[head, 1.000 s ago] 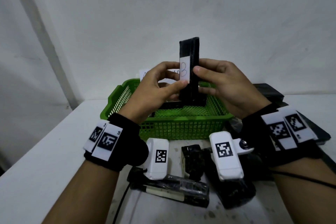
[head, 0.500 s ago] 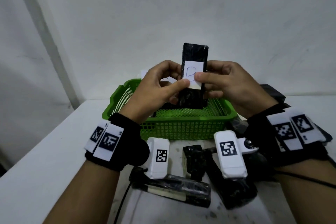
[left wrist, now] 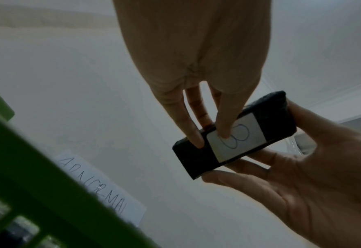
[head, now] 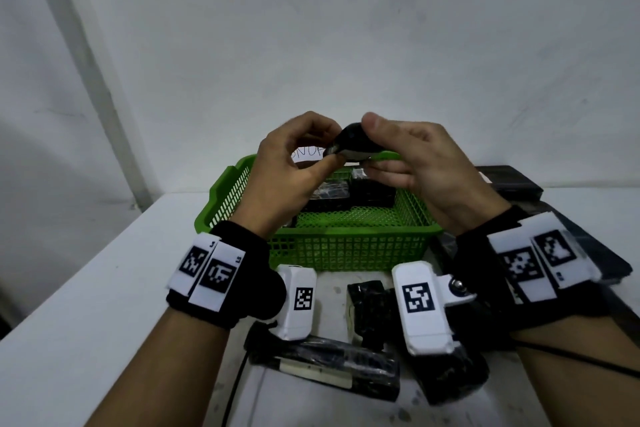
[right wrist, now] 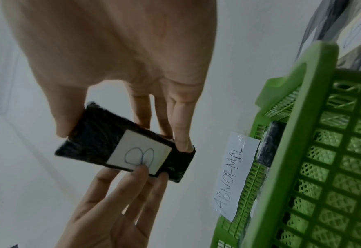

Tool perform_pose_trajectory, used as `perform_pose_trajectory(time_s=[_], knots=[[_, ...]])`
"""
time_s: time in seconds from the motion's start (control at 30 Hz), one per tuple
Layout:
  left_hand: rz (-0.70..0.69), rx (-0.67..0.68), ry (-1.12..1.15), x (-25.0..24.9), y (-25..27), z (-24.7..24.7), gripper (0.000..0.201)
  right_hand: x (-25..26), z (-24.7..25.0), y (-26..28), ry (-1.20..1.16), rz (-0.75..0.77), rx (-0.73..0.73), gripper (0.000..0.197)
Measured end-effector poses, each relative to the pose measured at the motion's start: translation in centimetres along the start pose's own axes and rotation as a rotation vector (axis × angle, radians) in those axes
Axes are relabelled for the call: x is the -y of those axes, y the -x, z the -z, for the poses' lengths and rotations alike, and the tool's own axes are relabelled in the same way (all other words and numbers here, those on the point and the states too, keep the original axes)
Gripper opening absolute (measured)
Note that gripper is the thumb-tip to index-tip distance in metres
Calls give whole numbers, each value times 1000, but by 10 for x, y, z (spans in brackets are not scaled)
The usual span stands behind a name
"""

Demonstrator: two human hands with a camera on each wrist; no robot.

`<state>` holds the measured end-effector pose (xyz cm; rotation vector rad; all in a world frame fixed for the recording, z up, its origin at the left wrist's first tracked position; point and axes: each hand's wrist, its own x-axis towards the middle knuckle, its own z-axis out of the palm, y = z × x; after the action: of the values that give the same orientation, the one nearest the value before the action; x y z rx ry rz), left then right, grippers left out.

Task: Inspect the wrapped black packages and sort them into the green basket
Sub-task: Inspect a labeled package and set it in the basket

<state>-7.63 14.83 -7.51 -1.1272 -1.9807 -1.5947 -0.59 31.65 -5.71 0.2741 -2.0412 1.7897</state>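
Note:
A wrapped black package (head: pixel 353 144) with a white handwritten label (right wrist: pixel 139 151) is held in the air above the far rim of the green basket (head: pixel 346 246). It lies roughly level, label facing down and away from my head. My left hand (head: pixel 334 149) pinches its left end, fingers on the label side (left wrist: pixel 224 132). My right hand (head: pixel 372 146) grips the other end, thumb on top and fingers beneath. Other wrapped black packages (head: pixel 349 192) lie inside the basket.
Several more wrapped black packages (head: pixel 332 367) lie on the white table in front of the basket, under my wrists, and others are stacked at the right (head: pixel 509 180). A paper sign reading ABNORMAL (right wrist: pixel 234 174) is fixed at the basket's far side by the wall.
The package stood upright with its label facing me. Both hands have tipped it over to lie level with the label turned away, and have lowered it slightly.

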Motion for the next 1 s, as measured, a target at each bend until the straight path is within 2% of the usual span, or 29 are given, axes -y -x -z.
perform_pose_trajectory(time_s=[0.1, 0.13, 0.27, 0.4, 0.57, 0.67, 0.8, 0.9, 1.0], knots=[[76, 2, 121, -3, 2, -5, 18, -4, 3, -4, -12, 161, -216, 38], [87, 12, 149, -4, 2, -8, 18, -3, 6, -5, -50, 164, -225, 34], [85, 30, 170, -4, 2, -14, 20, 4, 20, 0, -62, 66, -84, 24], [54, 10, 175, 0, 1, -10, 19, 9, 17, 4, 22, -93, 48, 51], [-14, -38, 129, 0, 0, -9, 22, 13, 16, 4, -24, -287, -34, 47], [-57, -10, 171, -2, 1, -11, 22, 11, 15, 3, -106, -383, 16, 41], [-45, -4, 173, -3, 0, -10, 22, 6, 12, 0, -220, -266, -89, 58], [127, -31, 223, -10, 1, -7, 24, 6, 12, 0, -142, -139, -135, 60], [298, 139, 284, -13, 1, -6, 26, 7, 11, 2, -84, -82, -165, 50]])
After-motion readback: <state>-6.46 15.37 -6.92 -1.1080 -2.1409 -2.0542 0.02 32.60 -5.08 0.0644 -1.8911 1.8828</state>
